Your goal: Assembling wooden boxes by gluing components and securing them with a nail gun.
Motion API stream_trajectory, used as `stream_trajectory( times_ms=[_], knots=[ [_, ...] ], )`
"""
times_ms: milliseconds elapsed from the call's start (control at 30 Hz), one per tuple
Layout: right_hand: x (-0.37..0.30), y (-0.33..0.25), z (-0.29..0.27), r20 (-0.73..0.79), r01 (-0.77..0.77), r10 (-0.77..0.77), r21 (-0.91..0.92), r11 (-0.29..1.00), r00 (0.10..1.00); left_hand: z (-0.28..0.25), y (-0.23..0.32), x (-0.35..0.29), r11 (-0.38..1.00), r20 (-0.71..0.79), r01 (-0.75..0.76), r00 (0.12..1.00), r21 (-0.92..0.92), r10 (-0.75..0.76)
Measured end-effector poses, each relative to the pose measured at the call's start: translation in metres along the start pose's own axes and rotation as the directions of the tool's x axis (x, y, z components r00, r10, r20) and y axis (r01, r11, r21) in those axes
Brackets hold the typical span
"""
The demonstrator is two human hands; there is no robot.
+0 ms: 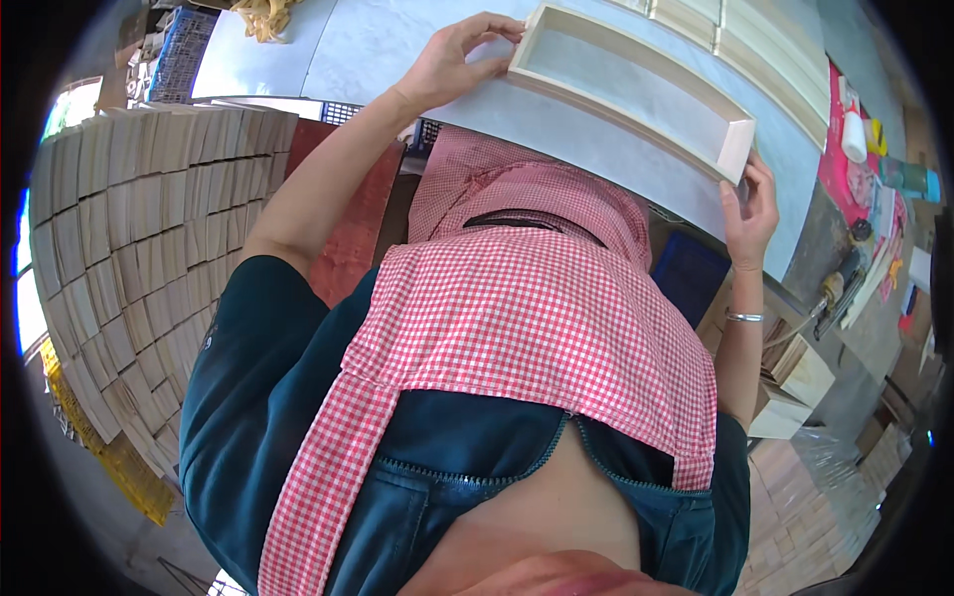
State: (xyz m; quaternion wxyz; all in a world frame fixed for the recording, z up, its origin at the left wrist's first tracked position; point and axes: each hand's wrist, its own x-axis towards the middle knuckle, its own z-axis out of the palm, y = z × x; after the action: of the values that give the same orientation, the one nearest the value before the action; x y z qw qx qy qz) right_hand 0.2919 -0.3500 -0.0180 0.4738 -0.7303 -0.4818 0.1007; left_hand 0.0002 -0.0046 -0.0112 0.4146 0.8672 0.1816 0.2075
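Positioning the frame [614, 118] over the table [368, 60] appears to be the step in hand, the left hand [463, 60] and right hand [750, 213] each pinching one end, and the next move likely calls for level, matched support.

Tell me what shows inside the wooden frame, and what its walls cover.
Inside the wooden frame, a pale, marbled surface shows, matching the tabletop around it. The strip directly beneath the walls is covered, so whatever lies there cannot be seen.
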Motion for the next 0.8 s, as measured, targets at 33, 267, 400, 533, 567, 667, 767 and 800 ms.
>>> stream_trajectory(
  times_ms=[33, 267, 400, 533, 567, 667, 767, 800],
  knots=[
    [-0.001, -0.001, 0.002, -0.031, 0.036, -0.037, -0.02, 0.999, 0.999, 0.002, -0.002, -0.003, 0.993, -0.031, -0.062, 0.997, 0.104, 0.065],
    [-0.015, -0.026, 0.004, -0.065, -0.242, 0.264, 0.238, 0.941, 0.962, 0.017, 0.032, -0.017, 0.718, 0.055, 0.336, 0.921, -0.61, -0.385],
    [-0.013, -0.021, -0.002, -0.018, -0.352, 0.373, 0.293, 0.889, 0.928, 0.013, 0.036, -0.02, 0.699, 0.114, 0.412, 0.895, -0.585, -0.432],
    [-0.008, -0.017, 0.002, 0.008, -0.324, 0.34, 0.323, 0.889, 0.94, -0.001, 0.03, -0.012, 0.598, 0.247, 0.448, 0.887, -0.665, -0.389],
    [-0.009, -0.018, 0.003, 0.005, -0.332, 0.349, 0.32, 0.887, 0.937, -0.003, 0.028, -0.013, 0.595, 0.257, 0.454, 0.885, -0.664, -0.388],
    [-0.006, -0.023, 0.006, -0.011, -0.338, 0.367, 0.364, 0.868, 0.93, -0.006, 0.021, -0.011, 0.618, 0.286, 0.487, 0.871, -0.617, -0.4],
    [-0.002, -0.025, 0.006, 0.001, -0.352, 0.381, 0.385, 0.853, 0.924, -0.005, 0.025, -0.008, 0.622, 0.297, 0.512, 0.856, -0.592, -0.423],
    [-0.001, -0.027, 0.005, 0.013, -0.357, 0.383, 0.392, 0.848, 0.924, -0.006, 0.028, -0.007, 0.624, 0.293, 0.52, 0.851, -0.583, -0.436]
  ],
)
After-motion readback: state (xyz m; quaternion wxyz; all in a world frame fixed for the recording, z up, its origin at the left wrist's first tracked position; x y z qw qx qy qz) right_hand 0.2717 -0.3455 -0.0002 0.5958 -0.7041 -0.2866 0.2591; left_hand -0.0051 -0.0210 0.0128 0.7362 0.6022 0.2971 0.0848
